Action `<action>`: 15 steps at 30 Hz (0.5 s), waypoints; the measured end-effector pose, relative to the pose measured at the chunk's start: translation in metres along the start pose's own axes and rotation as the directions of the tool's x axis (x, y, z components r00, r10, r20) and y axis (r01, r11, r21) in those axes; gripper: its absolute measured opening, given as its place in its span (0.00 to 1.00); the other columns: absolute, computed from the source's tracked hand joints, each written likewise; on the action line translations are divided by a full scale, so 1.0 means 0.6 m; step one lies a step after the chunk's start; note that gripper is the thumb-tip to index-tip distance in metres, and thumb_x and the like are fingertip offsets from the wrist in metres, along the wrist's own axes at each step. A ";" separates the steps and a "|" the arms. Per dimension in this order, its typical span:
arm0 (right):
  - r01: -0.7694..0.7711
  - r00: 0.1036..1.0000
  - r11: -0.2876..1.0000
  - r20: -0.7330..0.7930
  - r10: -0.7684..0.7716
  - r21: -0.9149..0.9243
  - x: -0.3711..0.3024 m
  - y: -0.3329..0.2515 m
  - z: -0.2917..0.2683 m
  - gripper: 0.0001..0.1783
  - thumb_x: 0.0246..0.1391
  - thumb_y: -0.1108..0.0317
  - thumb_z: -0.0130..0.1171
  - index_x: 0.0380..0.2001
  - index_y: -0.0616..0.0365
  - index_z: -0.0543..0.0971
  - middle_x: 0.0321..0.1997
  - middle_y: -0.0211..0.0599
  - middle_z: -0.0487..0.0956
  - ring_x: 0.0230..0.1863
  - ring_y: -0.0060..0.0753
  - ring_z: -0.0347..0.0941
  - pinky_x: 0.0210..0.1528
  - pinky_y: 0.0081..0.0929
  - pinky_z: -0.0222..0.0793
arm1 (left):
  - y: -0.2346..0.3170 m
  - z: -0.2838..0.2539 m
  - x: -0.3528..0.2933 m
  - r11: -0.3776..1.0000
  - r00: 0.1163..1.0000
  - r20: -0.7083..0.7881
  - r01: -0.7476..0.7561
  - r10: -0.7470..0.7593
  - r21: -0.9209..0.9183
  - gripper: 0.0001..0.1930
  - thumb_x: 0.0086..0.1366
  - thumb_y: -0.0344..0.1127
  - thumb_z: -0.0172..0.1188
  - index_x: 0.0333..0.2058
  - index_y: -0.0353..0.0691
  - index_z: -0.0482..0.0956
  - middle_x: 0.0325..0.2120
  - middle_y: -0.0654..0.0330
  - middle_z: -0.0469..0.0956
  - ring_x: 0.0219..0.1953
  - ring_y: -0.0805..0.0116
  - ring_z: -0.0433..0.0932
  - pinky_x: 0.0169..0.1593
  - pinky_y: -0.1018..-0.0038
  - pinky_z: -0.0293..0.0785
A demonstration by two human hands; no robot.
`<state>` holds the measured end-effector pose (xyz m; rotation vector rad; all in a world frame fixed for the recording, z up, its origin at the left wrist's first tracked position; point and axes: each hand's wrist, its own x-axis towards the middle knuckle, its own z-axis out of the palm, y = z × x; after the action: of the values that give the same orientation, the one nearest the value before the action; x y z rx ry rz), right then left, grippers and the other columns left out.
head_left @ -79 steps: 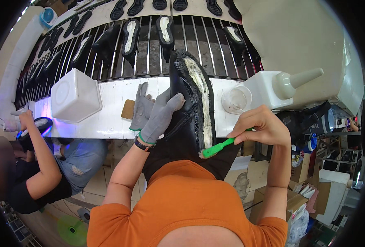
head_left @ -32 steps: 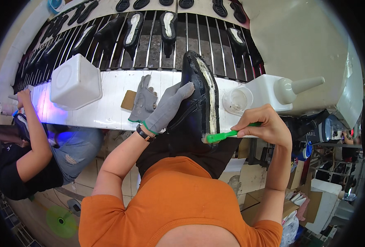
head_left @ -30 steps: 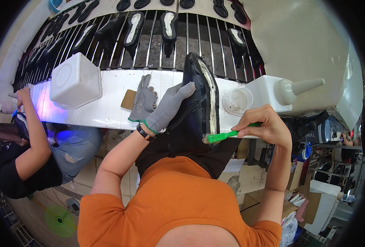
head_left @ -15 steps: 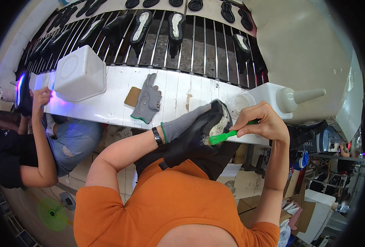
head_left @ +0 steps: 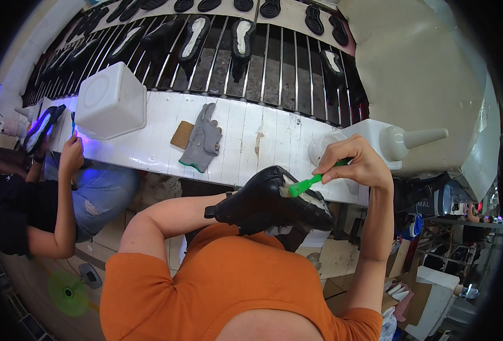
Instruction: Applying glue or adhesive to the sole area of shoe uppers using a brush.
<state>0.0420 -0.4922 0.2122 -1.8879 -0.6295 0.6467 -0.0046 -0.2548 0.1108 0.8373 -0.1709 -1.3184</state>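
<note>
A black boot [head_left: 248, 199] is held on its side in front of my chest, its pale-filled sole facing away from me and toward the right. Beneath it shows a little of my grey-gloved left hand [head_left: 278, 230], supporting the boot; most of those fingers are hidden. My bare right hand [head_left: 353, 162] pinches the handle of a green brush [head_left: 305, 186]. The bristles touch the edge of the boot's sole. Just beyond the right hand stands a pale, round-mouthed container [head_left: 320, 149], partly covered by the fingers.
On the white bench [head_left: 240, 128] lie a grey glove [head_left: 203, 145] and a brown pad [head_left: 181, 134]. A white tub [head_left: 110, 105] stands left, a white nozzled container [head_left: 396, 139] right. Shoes rest on the roller conveyor [head_left: 294, 74] behind. At left, a co-worker's hand [head_left: 72, 153] holds a brush.
The boot has turned, its toe swinging to the right and nearer me, which hides my gloved hand. The green brush has stayed near its place. The co-worker's shoe has tilted.
</note>
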 end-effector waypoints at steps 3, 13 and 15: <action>0.003 1.000 1.000 0.028 -0.004 0.020 -0.013 0.005 -0.005 0.09 0.39 0.75 0.72 0.29 0.61 0.85 0.27 0.34 0.84 0.29 0.21 0.77 0.35 0.20 0.69 | 0.013 0.006 -0.002 0.999 0.999 -0.020 0.026 -0.025 0.041 0.18 0.65 0.36 0.62 0.52 0.39 0.76 0.30 0.61 0.81 0.28 0.77 0.78 0.28 0.79 0.74; -0.024 0.976 0.996 -0.216 0.005 -0.085 -0.026 -0.029 0.025 0.07 0.43 0.75 0.70 0.30 0.61 0.85 0.24 0.32 0.82 0.26 0.21 0.73 0.29 0.21 0.65 | 0.019 0.015 0.000 0.973 0.994 -0.105 0.022 0.003 0.229 0.17 0.66 0.37 0.60 0.52 0.38 0.75 0.31 0.60 0.80 0.27 0.75 0.78 0.28 0.79 0.74; -0.048 0.976 0.995 -0.218 0.027 -0.092 -0.028 -0.032 0.025 0.07 0.43 0.74 0.70 0.30 0.61 0.85 0.24 0.32 0.82 0.26 0.20 0.73 0.29 0.21 0.65 | 0.009 0.012 0.009 0.950 0.987 -0.120 -0.061 0.102 0.305 0.18 0.67 0.38 0.58 0.53 0.38 0.75 0.31 0.59 0.80 0.28 0.74 0.79 0.28 0.79 0.74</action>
<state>0.0168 -0.4868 0.2271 -2.0314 -0.4928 0.4320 -0.0028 -0.2626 0.1172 1.1624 -0.3019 -1.1684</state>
